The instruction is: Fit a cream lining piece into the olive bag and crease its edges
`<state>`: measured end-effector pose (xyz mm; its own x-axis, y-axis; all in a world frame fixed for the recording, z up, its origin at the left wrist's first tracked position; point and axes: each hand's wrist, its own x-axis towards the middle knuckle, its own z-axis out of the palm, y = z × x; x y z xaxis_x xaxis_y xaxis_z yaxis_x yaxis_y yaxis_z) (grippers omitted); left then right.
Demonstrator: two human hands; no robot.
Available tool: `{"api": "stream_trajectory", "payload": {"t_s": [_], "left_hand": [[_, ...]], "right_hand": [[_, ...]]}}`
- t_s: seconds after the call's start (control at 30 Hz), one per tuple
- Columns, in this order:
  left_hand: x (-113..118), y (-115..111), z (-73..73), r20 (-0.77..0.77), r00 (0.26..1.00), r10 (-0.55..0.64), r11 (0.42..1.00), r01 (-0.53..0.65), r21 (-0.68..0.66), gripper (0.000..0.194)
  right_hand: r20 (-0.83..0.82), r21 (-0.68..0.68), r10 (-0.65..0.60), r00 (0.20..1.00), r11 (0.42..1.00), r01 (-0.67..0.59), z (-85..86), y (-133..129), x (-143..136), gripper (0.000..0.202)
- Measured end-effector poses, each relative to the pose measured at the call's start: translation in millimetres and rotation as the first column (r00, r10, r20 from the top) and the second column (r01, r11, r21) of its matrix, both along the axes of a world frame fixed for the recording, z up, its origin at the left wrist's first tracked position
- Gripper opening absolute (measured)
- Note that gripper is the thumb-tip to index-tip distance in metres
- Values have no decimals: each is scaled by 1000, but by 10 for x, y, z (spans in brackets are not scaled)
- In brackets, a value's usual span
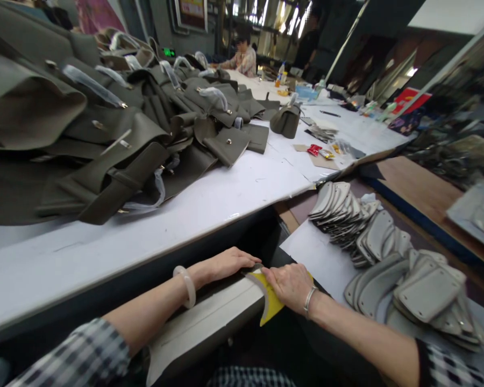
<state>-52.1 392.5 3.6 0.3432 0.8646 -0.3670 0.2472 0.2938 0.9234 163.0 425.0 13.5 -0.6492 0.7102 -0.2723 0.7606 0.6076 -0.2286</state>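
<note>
Across my lap lies a long off-white panel (210, 317) with a dark grey edge and a thin line along its length. My left hand (236, 262) rests at its far end, fingers stretched out and close together, the tips by a small dark edge. Right beside it my right hand (288, 285) is closed on a bright yellow piece (272, 303) with a curved edge, held against the panel's far end. The right fingertips nearly meet the left ones. What lies under the fingers is hidden.
Dark grey-green leather-like bags (145, 123) are heaped on the white table (242, 188) ahead. Grey curved and rectangular pieces with small holes (423, 290) are stacked at right. Red and yellow packets (314, 150) lie further back. Two people are in the background.
</note>
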Motion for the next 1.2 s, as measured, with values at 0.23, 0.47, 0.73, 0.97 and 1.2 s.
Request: {"api": "stream_trajectory", "payload": {"t_s": [0.23,0.47,0.73,0.97,1.2], "left_hand": [[63,28,-97,134,990,45,994,-31,-102,46],[56,20,-37,127,991,32,995,-20,-96,38],[77,19,7,64,995,71,994,-65,-83,34],[67,14,12,-2,999,41,996,-41,-81,38],[126,21,-23,-148,989,11,997,0,72,39]], "right_hand": [[-216,-479,-368,904,847,231,-131,135,338,81],[-255,-966,-762,596,226,-123,-142,210,96,65],[-249,-931,-726,641,363,49,-172,172,-146,38],[-269,-891,-679,683,444,90,-181,179,-114,32],[-453,-627,-464,761,772,98,-112,147,-283,15]]}}
